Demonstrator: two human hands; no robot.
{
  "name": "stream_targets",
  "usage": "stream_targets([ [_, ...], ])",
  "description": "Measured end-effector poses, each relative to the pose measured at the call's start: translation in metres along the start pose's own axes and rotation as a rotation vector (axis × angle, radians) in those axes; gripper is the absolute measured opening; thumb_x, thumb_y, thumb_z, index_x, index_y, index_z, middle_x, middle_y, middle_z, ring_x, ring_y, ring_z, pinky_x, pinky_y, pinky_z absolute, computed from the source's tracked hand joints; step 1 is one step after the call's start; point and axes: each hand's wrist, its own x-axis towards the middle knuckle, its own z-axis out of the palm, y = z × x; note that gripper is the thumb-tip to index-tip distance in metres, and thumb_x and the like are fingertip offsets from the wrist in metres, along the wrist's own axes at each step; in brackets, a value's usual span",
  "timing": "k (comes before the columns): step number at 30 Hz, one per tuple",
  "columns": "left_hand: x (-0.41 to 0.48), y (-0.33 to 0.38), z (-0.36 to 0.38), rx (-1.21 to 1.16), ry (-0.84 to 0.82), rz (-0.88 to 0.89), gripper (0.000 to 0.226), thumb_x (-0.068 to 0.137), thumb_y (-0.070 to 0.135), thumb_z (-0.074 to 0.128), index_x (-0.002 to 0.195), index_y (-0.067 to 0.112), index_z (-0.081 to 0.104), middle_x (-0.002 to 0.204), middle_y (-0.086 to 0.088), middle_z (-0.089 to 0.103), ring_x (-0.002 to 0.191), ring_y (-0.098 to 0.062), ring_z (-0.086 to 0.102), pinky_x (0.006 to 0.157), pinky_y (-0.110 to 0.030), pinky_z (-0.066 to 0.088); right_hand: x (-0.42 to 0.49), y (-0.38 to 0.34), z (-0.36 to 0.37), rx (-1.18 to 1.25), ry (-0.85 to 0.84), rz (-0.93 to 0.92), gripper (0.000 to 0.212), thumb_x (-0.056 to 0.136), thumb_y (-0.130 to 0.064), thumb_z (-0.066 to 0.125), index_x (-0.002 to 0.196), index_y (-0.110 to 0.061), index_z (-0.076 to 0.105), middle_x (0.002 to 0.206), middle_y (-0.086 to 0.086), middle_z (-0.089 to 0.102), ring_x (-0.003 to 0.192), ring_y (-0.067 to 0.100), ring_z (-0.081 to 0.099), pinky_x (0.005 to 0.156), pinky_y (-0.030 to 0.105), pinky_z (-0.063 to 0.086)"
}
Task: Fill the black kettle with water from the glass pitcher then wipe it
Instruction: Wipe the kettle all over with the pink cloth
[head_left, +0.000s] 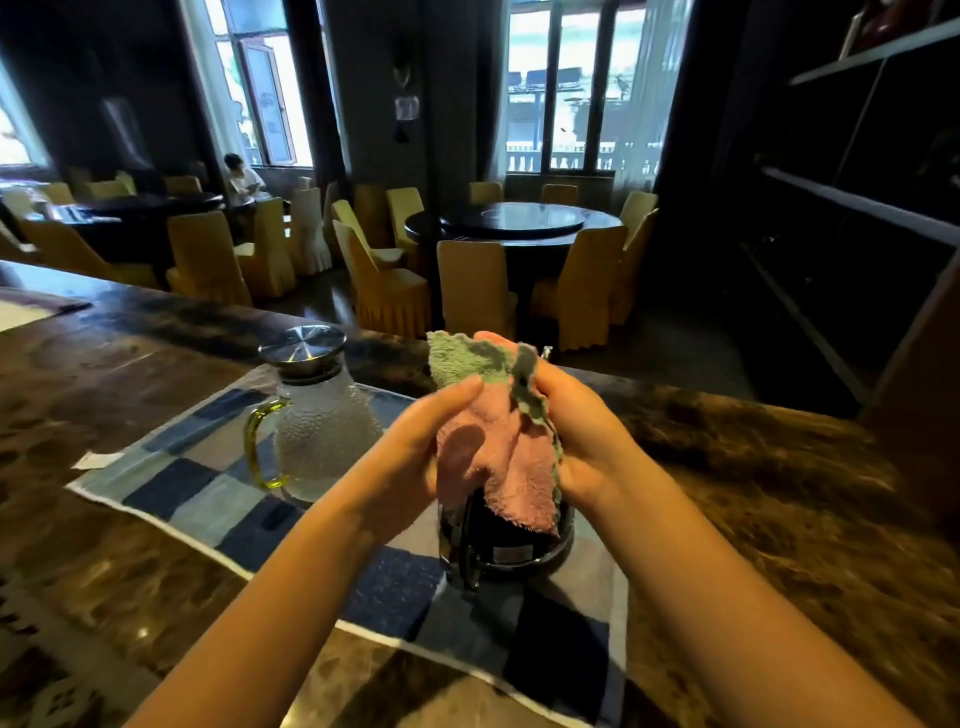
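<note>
A pink and green cloth (493, 441) is held up between both hands above the black kettle (506, 545). My left hand (415, 441) pinches its left side and my right hand (576, 431) grips its right edge. The cloth hides the kettle's top, so only its lower body and base show, standing on a blue checked mat (208, 483). The glass pitcher (317, 426), with a steel lid and a yellow-green handle, stands upright on the mat to the left of the kettle, apart from both hands.
The mat lies on a dark marble counter (753, 493). A small white paper slip (96, 460) rests by the mat's left edge. Beyond the counter are round tables and yellow-covered chairs (475, 283). A person sits far off by a window.
</note>
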Motion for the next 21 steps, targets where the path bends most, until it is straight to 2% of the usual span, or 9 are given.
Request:
stream_targets([
  [3, -0.018, -0.009, -0.013, -0.072, -0.018, -0.109, 0.034, 0.078, 0.040, 0.064, 0.108, 0.024, 0.067, 0.097, -0.002, 0.076, 0.087, -0.016, 0.073, 0.067, -0.031, 0.060, 0.019, -0.002, 0.009, -0.461, 0.079, -0.188, 0.021, 0.092, -0.017, 0.053, 0.091, -0.006, 0.070, 0.074, 0.001, 0.068, 0.065, 0.008, 0.064, 0.058, 0.019, 0.052],
  [5, -0.029, -0.018, -0.027, -0.082, 0.054, -0.101, 0.027, 0.078, 0.040, 0.061, 0.098, 0.025, 0.072, 0.086, -0.001, 0.076, 0.077, -0.016, 0.072, 0.065, -0.030, 0.061, 0.031, -0.006, 0.003, -0.949, 0.149, -0.457, 0.027, 0.098, -0.013, 0.042, 0.100, -0.001, 0.067, 0.087, 0.002, 0.073, 0.079, 0.006, 0.068, 0.069, 0.019, 0.054],
  [7, -0.041, -0.023, -0.043, -0.112, 0.143, -0.084, 0.024, 0.080, 0.038, 0.059, 0.095, 0.025, 0.074, 0.087, -0.005, 0.077, 0.078, -0.021, 0.073, 0.063, -0.031, 0.060, 0.041, -0.016, -0.011, -1.383, 0.179, -0.624, 0.026, 0.098, -0.021, 0.044, 0.101, -0.010, 0.067, 0.098, 0.002, 0.072, 0.091, 0.014, 0.066, 0.082, 0.033, 0.054],
  [10, -0.056, -0.032, -0.065, 0.091, 0.342, -0.087, 0.018, 0.082, 0.035, 0.059, 0.092, 0.029, 0.073, 0.099, -0.010, 0.075, 0.091, -0.026, 0.072, 0.072, -0.033, 0.058, 0.055, -0.029, -0.041, -1.819, 0.193, -0.449, 0.031, 0.091, -0.050, 0.050, 0.110, -0.028, 0.062, 0.111, -0.007, 0.067, 0.102, 0.014, 0.061, 0.086, 0.038, 0.050],
  [13, -0.062, -0.045, -0.072, 0.502, 0.509, -0.130, 0.015, 0.092, 0.021, 0.055, 0.082, 0.028, 0.064, 0.089, -0.008, 0.069, 0.090, -0.025, 0.064, 0.078, -0.029, 0.049, 0.067, -0.018, -0.064, -1.783, 0.221, -0.223, 0.038, 0.081, -0.058, 0.060, 0.106, -0.030, 0.067, 0.113, -0.006, 0.068, 0.107, 0.015, 0.061, 0.093, 0.040, 0.049],
  [15, -0.058, -0.051, -0.066, 0.646, 0.542, -0.127, 0.016, 0.094, 0.018, 0.053, 0.083, 0.026, 0.062, 0.077, 0.003, 0.064, 0.071, -0.013, 0.060, 0.061, -0.018, 0.046, 0.075, -0.008, -0.075, -1.611, 0.331, -0.271, 0.022, 0.078, -0.052, 0.065, 0.089, -0.034, 0.072, 0.100, -0.008, 0.072, 0.098, 0.013, 0.064, 0.089, 0.044, 0.052],
  [17, -0.048, -0.052, -0.051, 0.625, 0.465, -0.113, 0.010, 0.093, 0.022, 0.053, 0.092, 0.025, 0.062, 0.072, 0.010, 0.062, 0.057, -0.004, 0.059, 0.050, -0.009, 0.042, 0.080, -0.004, -0.079, -1.505, 0.392, -0.324, 0.009, 0.077, -0.046, 0.066, 0.076, -0.039, 0.071, 0.090, -0.010, 0.074, 0.091, 0.011, 0.066, 0.085, 0.044, 0.054],
  [18, -0.041, -0.051, -0.039, 0.529, 0.382, -0.096, 0.011, 0.092, 0.026, 0.053, 0.095, 0.027, 0.063, 0.073, 0.013, 0.063, 0.059, -0.003, 0.062, 0.053, -0.008, 0.044, 0.081, -0.004, -0.080, -1.485, 0.393, -0.333, 0.008, 0.077, -0.045, 0.066, 0.074, -0.039, 0.071, 0.088, -0.011, 0.074, 0.090, 0.010, 0.066, 0.085, 0.044, 0.055],
  [21, -0.023, -0.045, -0.004, 0.394, 0.257, -0.045, 0.039, 0.094, 0.045, 0.040, 0.082, 0.016, 0.063, 0.060, 0.008, 0.058, 0.058, -0.010, 0.055, 0.061, -0.025, 0.043, 0.081, -0.004, -0.081, -1.469, 0.377, -0.333, 0.009, 0.078, -0.045, 0.066, 0.076, -0.038, 0.072, 0.089, -0.010, 0.074, 0.089, 0.011, 0.066, 0.084, 0.044, 0.056],
])
